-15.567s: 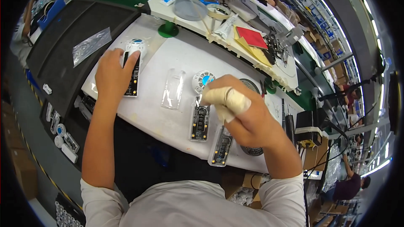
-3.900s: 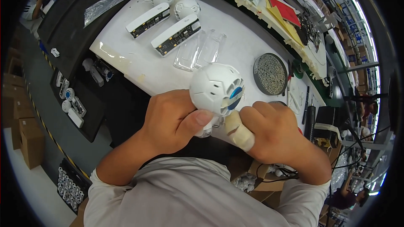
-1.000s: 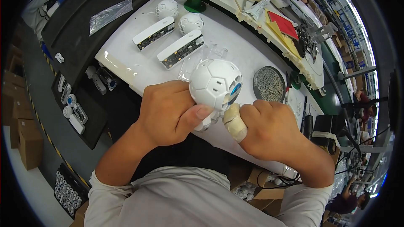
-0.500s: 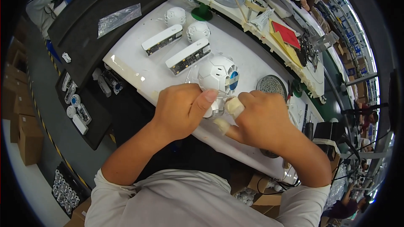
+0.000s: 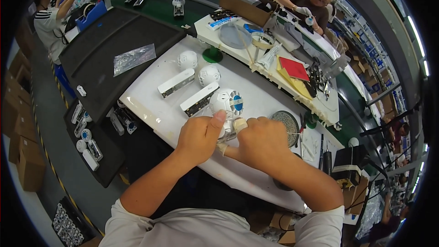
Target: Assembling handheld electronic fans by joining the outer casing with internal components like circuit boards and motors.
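Note:
My left hand and my right hand meet over the near part of the white table. Both are closed, pinching a small white plastic piece between them. Fingers hide most of it. Pale wraps cover two of my right fingertips. Just beyond my hands is a white ball-shaped housing with a blue disc on its side; whether it is joined to the pinched piece I cannot tell. Farther back lie two long white modules with exposed circuit boards and two more white ball housings.
On the right stands a round dish of small metal parts, near a dark-handled screwdriver. A raised white shelf holds tape, a red card and tools. A black foam mat bears a clear bag. Co-workers sit beyond.
The view has tilted up, so more of the far benches and co-workers shows. My hands keep their grip on the white plastic piece, close together as before.

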Motion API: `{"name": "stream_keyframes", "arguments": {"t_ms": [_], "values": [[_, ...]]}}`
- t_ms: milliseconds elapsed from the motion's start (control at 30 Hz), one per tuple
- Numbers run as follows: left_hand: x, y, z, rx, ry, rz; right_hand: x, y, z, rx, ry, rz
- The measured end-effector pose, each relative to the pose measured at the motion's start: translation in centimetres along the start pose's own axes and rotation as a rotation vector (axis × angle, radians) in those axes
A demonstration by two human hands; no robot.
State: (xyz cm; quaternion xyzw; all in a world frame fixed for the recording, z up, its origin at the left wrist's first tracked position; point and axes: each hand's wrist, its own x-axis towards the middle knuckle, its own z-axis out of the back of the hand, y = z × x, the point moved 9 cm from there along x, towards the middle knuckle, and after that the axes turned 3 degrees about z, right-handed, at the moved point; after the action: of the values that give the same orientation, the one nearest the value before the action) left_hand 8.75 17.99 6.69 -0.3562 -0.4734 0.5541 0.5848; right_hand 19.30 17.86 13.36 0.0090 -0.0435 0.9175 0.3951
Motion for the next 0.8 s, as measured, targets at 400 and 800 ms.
{"name": "stream_keyframes", "arguments": {"t_ms": [400, 800], "values": [[0.1, -1.7, 0.7, 0.104, -0.056, -0.045, 0.1, -0.5, -0.1, 0.015, -0.095, 0.035], [1.4, -0.7, 0.5, 0.026, -0.077, 0.000, -0.2, -1.6, -0.1, 0.073, -0.278, 0.034]]}}
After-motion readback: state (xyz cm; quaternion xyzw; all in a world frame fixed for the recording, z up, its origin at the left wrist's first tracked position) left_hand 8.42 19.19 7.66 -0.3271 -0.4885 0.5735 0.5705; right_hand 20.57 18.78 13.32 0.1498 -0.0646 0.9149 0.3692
